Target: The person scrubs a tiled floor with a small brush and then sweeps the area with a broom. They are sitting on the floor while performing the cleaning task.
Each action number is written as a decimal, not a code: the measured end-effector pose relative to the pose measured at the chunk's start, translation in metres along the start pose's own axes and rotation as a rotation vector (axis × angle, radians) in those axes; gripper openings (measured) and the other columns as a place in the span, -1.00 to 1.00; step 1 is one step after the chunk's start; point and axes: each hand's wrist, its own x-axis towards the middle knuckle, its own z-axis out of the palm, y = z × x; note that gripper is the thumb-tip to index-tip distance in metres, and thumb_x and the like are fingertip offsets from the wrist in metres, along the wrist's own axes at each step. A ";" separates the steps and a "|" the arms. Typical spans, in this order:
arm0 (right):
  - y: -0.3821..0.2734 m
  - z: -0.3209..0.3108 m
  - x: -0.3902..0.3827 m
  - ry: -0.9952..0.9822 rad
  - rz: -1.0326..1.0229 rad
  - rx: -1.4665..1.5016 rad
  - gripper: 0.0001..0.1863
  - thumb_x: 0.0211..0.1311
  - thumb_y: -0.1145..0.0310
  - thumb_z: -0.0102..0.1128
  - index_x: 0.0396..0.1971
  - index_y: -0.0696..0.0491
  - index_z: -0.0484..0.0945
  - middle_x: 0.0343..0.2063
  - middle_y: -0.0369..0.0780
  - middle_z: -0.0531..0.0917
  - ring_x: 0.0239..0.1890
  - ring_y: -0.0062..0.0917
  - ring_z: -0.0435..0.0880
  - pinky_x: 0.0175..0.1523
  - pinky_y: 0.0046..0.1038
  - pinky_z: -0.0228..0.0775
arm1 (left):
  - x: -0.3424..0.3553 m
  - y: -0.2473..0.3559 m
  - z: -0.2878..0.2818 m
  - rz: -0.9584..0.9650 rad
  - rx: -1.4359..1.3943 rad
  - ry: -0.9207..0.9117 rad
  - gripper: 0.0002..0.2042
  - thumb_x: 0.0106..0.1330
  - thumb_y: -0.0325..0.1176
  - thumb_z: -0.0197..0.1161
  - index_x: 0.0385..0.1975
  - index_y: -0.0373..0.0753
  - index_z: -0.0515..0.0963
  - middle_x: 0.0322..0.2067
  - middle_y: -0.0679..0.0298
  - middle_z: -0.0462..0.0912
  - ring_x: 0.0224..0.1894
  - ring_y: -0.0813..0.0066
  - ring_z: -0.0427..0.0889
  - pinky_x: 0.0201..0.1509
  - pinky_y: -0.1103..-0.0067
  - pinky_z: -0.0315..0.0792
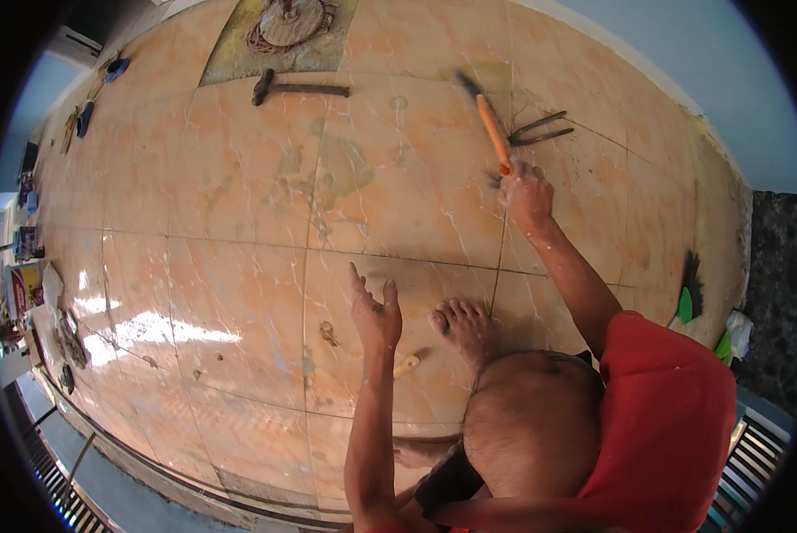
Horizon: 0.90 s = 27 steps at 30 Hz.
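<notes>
My right hand [528,194] is closed around the lower end of a long orange-handled tool [492,131]. Its dark far end is smeared by motion, so its exact kind does not show. Just right of it, a dark tool with two slim arms [542,130] lies on the tiled floor [238,169]. My left hand [376,311] is held out over the tiles, fingers apart and nothing in it. Below that hand, a small pale handle [407,366] lies near my bare foot [469,330]. Farther off lies a hammer [305,90] with a dark head.
A round wooden disc [292,22] sits on a dull square patch at the far side. A brush with green parts [687,298] is by the right wall. Blue sandals [85,119], boxes [27,289] and clutter line the left side. Metal bars [758,453] run along the near edge.
</notes>
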 end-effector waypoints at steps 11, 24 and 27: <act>0.075 0.017 0.054 -0.263 0.249 -0.138 -0.48 0.23 0.09 0.47 0.09 0.11 0.67 -0.25 -0.04 0.81 -0.26 -0.19 0.84 -0.21 -0.23 0.69 | -0.022 0.001 0.014 -0.039 -0.069 -0.046 -0.22 0.43 -0.34 0.33 0.55 -0.45 0.09 0.27 -0.40 0.50 0.29 -0.28 0.57 0.32 0.13 0.49; -0.219 -0.018 0.039 0.089 -0.692 0.523 -0.63 0.20 0.37 0.38 0.02 0.07 0.61 -0.27 -0.06 0.77 -0.23 -0.13 0.78 -0.16 -0.15 0.69 | -0.015 0.018 0.005 -0.028 -0.081 0.092 -0.20 0.41 -0.34 0.31 0.55 -0.50 0.06 0.41 -0.39 0.33 0.41 -0.31 0.43 0.47 0.14 0.36; -0.264 0.008 0.099 0.062 -0.579 0.341 -0.59 0.22 0.32 0.37 0.05 0.08 0.58 -0.28 -0.04 0.79 -0.21 -0.12 0.81 -0.17 -0.14 0.72 | -0.030 0.001 -0.003 -0.073 -0.028 0.139 -0.20 0.41 -0.34 0.31 0.55 -0.50 0.06 0.42 -0.39 0.33 0.42 -0.31 0.42 0.49 0.15 0.34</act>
